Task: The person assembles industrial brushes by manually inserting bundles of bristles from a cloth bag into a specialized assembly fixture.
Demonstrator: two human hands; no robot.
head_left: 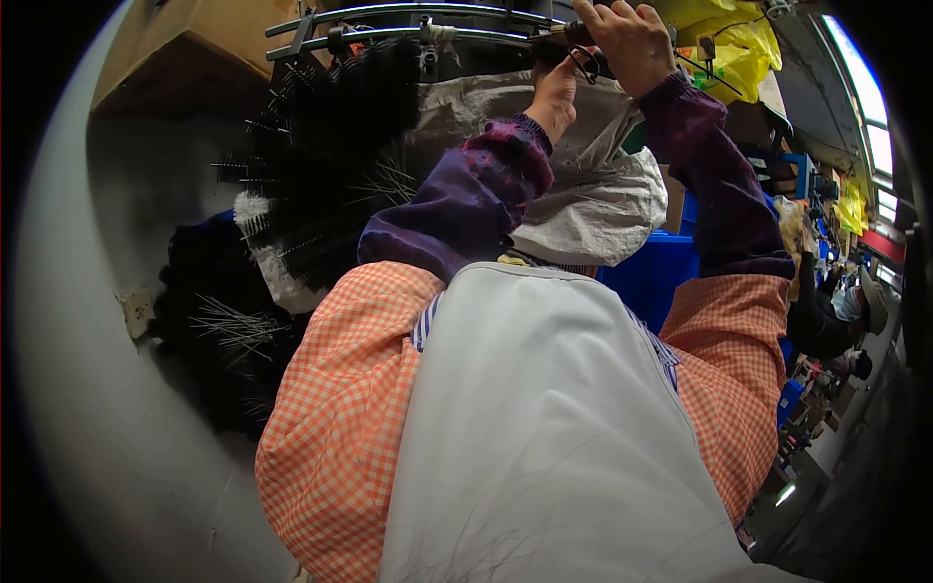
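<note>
At the top of the view both my hands are at a machine with metal rails (379, 41). My left hand (556, 89) is closed beneath a dark cylindrical part (562, 41); what its fingers hold is hidden. Just above and to the right, my right hand (630, 47) has curled fingers at the right end of that part; what they grip cannot be made out. A thin black loop (586, 64) shows between the hands. To the left of my left forearm lies a large pile of black-bristled brushes (335, 146) with thin wire stems.
A whitish woven sack (593, 209) drapes below the machine, beside a blue bin (653, 277). More black brushes (219, 330) are piled lower left by the wall. A cardboard box (194, 53) stands upper left. Yellow bags (734, 49) hang upper right; other people (846, 306) are at far right.
</note>
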